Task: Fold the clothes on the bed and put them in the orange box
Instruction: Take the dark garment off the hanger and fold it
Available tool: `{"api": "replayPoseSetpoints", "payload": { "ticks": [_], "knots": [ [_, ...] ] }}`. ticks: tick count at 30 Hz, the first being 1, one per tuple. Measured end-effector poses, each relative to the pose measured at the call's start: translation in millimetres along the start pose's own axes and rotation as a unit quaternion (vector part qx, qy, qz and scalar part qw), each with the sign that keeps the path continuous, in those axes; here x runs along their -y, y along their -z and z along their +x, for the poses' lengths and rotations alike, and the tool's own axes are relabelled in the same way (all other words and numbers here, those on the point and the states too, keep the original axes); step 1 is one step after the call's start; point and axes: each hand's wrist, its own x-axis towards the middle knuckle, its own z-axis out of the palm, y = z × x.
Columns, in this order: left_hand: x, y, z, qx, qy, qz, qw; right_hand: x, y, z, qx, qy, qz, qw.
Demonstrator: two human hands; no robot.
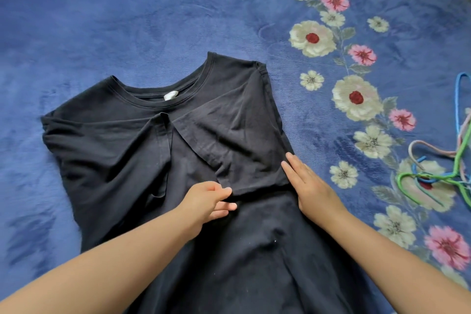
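A black T-shirt (142, 150) lies spread on the blue bed cover (127, 20), collar pointing away from me. Both sleeves are folded inward across the chest. My left hand (209, 199) pinches the lower corner of the folded right sleeve near the shirt's middle. My right hand (308, 186) lies flat with straight fingers on the shirt's right folded edge, pressing it down. The orange box is out of view.
Several plastic hangers (438, 171), green, blue and pink, lie on the cover at the right edge. A band of printed flowers (356, 97) runs down the right side of the blue cover. Bare cover stretches left and beyond the shirt.
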Motion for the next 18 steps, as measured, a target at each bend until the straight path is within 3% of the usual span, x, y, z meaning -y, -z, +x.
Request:
{"api": "replayPoseSetpoints", "payload": {
  "ticks": [4,7,10,12,15,18],
  "knots": [
    [-5.2,-8.4,2.0,-0.025,0.056,0.065,0.996,-1.0,10.4,0.6,-0.022,0.039,-0.033,0.998],
    [-24.4,-6.5,3.2,-0.035,0.068,0.204,0.976,-5.5,15.8,-0.9,-0.012,0.060,-0.081,0.995],
    [-50.6,3.5,2.0,-0.060,0.034,0.373,0.925,-4.2,18.9,-0.6,0.058,0.052,-0.132,0.988],
    [-64.5,10.2,5.3,-0.143,-0.073,0.470,0.868,5.1,28.8,7.6,0.068,0.028,-0.101,0.992],
    [-82.0,17.2,18.1,-0.269,-0.226,0.505,0.789,17.7,40.6,41.8,-0.003,-0.134,0.034,0.990],
    [-97.4,24.0,45.0,-0.278,-0.245,0.540,0.756,1.6,38.9,79.2,0.090,-0.306,0.101,0.942]
  ]
}}
